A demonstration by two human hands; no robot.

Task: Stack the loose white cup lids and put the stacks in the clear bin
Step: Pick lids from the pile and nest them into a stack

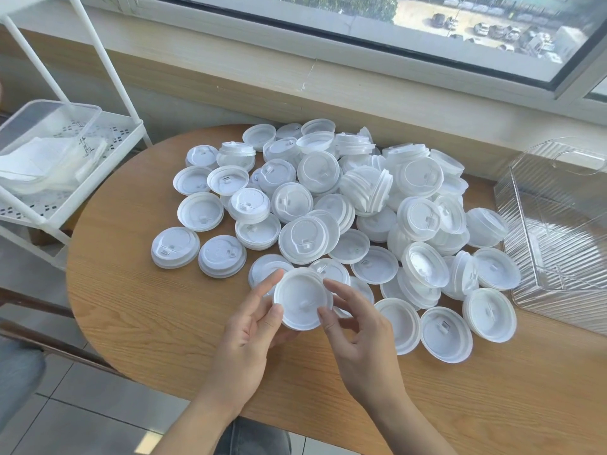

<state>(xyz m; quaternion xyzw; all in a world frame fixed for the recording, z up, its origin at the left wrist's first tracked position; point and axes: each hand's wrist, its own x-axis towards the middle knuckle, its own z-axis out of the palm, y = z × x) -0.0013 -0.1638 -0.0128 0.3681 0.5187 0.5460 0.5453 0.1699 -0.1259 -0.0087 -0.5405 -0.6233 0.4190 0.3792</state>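
Holding a small stack of lids underside-up above the near edge of the tabletop, pinched at its rim from both sides. Left hand: grip grasping the stack's left rim, thumb on the near side and forefinger stretched along the far edge. Right hand: grip grasping the right rim with thumb and fingertips, remaining fingers loosely curled.

Likely to slip if the pinch loosens, since only the rims are caught and the lids look thin and slick. Could splay or shed a lid if the nested rims are not seated squarely. Might also nudge the neighbouring lids just beyond the fingers and scatter them toward the tabletop's edge. Reaching across to the clear bin at the far right risks dragging a sleeve or wrist through the pile.

White, round, shallow, faintly translucent, with a raised rim and a small sip-tab near the centre. Heaped as loose lids across the middle of the tabletop, some face-up, some inverted, a few already nested in short tilted stacks. Bin apparently without stacks so far, as far as its ribbed clear walls allow judging.
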